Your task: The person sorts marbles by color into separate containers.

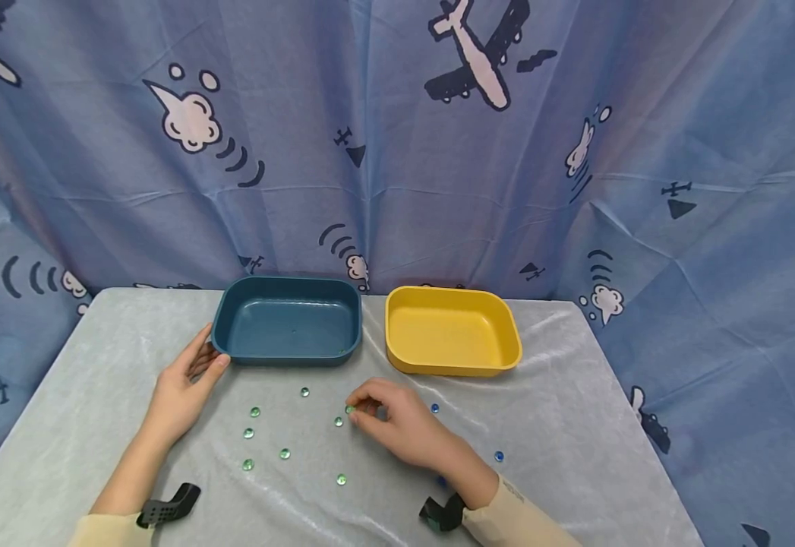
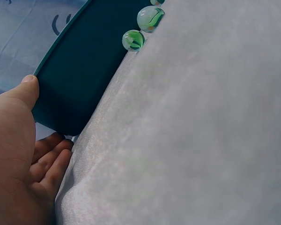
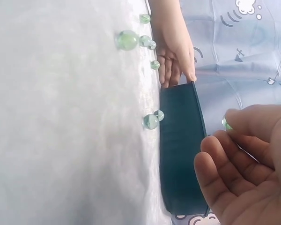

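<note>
My left hand (image 1: 181,391) rests against the left end of a teal rectangular bin (image 1: 286,361). In the left wrist view its thumb (image 2: 30,86) lies at the bin's upper edge, with the other fingers loosely extended by the lower corner. Between thumb and fingertips, my right hand (image 1: 404,425) pinches a green glass marble (image 1: 349,409), mostly covered by the fingers in the right wrist view. Just left of those fingertips lies another clear-and-green marble (image 1: 339,422) on the cloth. Several similar marbles (image 1: 284,453) are scattered in front of the teal bin.
A yellow bin (image 1: 455,371) stands right of the teal one. Blue marbles (image 1: 499,456) lie around my right forearm, one partly hidden by it. Pale grey cloth (image 1: 575,425) covers the table, and a blue printed curtain (image 1: 397,152) hangs behind it.
</note>
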`<control>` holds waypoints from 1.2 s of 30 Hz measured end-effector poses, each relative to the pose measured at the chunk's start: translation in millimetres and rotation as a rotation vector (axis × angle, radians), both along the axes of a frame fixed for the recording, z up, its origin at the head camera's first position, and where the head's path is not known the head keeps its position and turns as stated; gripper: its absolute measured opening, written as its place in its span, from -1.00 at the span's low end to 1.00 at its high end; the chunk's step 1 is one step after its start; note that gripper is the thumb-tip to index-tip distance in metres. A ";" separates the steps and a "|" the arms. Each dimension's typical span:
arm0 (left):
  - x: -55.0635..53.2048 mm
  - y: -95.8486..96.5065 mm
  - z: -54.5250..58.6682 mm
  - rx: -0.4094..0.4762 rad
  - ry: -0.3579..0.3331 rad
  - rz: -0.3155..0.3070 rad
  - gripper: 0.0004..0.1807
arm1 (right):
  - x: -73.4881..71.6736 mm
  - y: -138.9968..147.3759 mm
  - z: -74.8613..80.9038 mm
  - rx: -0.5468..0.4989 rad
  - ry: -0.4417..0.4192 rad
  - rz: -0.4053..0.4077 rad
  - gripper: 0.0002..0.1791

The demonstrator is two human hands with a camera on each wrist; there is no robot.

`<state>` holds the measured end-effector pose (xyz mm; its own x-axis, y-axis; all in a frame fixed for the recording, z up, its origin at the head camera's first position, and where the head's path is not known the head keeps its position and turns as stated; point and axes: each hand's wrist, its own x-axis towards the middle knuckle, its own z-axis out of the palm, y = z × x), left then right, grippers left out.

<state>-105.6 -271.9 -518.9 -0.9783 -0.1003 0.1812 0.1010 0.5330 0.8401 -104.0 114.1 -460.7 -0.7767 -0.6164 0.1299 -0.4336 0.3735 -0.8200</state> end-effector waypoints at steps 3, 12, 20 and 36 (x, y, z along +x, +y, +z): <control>-0.4 0.0 0.3 0.003 -0.001 -0.002 -0.20 | -4.5 -2.9 0.2 -0.033 0.009 -0.020 -0.89; -1.6 -1.6 0.5 -0.003 -0.001 0.001 -0.20 | -16.3 -13.5 6.9 -0.115 -0.012 -0.084 -0.88; 0.4 -3.2 0.3 -0.003 0.008 0.002 -0.20 | -26.9 -21.5 9.7 -0.144 -0.016 -0.144 -0.86; -0.8 -1.3 -1.9 -0.002 0.009 0.002 -0.21 | -46.6 -33.6 12.8 -0.128 0.012 -0.201 -0.85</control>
<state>-106.5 -273.2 -520.8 -0.9764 -0.1015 0.1905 0.1079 0.5350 0.8379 -150.5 80.4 -447.8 -0.8798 -0.4277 0.2074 -0.3715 0.3467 -0.8613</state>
